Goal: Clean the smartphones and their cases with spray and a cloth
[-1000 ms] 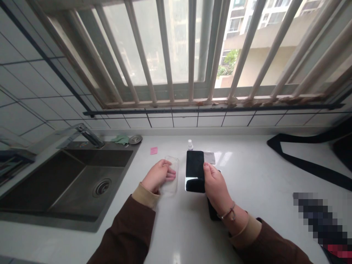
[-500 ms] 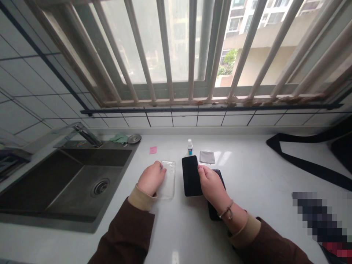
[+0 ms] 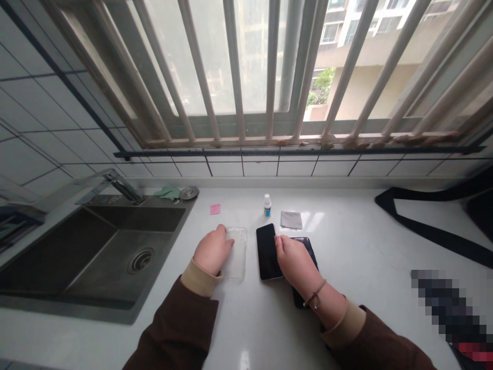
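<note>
My left hand (image 3: 211, 251) is closed on the left side of a clear phone case (image 3: 235, 257), thumb over its face and the fingers mostly hidden. To its right, my right hand (image 3: 295, 257) grips the right edge of a black smartphone (image 3: 267, 252), its dark screen facing up. A second dark, flat, phone-like thing (image 3: 304, 241) lies beneath my right hand and wrist, largely covered by them. Beyond the smartphone stands a small white bottle (image 3: 267, 206) with a blue label. A folded grey cloth (image 3: 291, 220) lies to the right of the bottle.
A sink (image 3: 96, 262) with a faucet (image 3: 121, 186) is set into the white counter (image 3: 346, 241) at left. A pink sticky note (image 3: 214, 209), a green cloth (image 3: 168, 192) and a metal strainer (image 3: 188, 193) lie near the back. A black strap (image 3: 435, 231) crosses the right side.
My right hand has lowered the smartphone slightly toward me, and it sits a little more tilted. My left hand stays at the clear case with barely any shift.
</note>
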Tool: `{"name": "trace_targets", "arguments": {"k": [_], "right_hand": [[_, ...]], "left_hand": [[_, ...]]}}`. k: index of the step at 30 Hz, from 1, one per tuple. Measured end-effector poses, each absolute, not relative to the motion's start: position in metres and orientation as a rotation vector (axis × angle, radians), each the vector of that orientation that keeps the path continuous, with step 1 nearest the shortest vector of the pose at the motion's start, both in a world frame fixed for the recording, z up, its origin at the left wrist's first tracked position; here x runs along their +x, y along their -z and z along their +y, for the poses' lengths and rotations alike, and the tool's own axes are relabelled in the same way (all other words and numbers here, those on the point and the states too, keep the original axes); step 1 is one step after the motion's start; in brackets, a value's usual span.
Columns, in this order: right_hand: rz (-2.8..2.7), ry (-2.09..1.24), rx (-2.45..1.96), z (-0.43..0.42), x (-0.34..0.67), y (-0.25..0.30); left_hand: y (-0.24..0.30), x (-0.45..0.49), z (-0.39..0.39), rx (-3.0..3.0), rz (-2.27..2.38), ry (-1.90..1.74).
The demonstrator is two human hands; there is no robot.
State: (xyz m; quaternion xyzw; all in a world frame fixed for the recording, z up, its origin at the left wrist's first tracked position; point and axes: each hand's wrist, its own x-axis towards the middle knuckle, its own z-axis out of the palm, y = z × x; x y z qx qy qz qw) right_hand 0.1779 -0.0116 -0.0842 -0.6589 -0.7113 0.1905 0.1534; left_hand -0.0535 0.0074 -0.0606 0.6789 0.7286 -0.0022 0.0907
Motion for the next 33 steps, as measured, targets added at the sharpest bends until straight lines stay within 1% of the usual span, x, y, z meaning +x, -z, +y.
{"name": "trace_targets", "arguments": {"k": [5,7,10,12,15,18,23,33], "right_hand": [[-2.059,-0.533,-1.919,-0.011,0.176,0.087],[-2.055,-0.533,-1.926,-0.011,0.175,0.087],[-2.044,-0.541,-1.922,-0.012,0.174,0.088],[-2.025,-0.55,-1.917,-0.013,0.173,0.09],[-1.981,-0.564,-1.906,-0.014,0.172,0.091],[-1.949,-0.592,-1.878,-0.016,0.172,0.092],[-2.038,-0.577,-1.802,-0.018,0.172,0.089],[-2.164,-0.605,-1.923,-0.016,0.171,0.082]], "left_hand": [[0.051,-0.041,0.0,2.088,2.229,-0.012],[0.046,-0.035,-0.002,2.181,2.194,-0.075],[0.043,-0.029,-0.004,2.376,1.874,-0.289],[0.046,-0.026,-0.005,2.416,1.6,-0.355],[0.055,-0.021,-0.007,2.375,1.375,-0.213],[0.062,-0.017,-0.009,2.337,1.342,-0.089],[0.066,-0.018,-0.007,2.338,1.3,-0.115],[0.069,-0.02,-0.001,2.353,1.245,-0.152]]}}
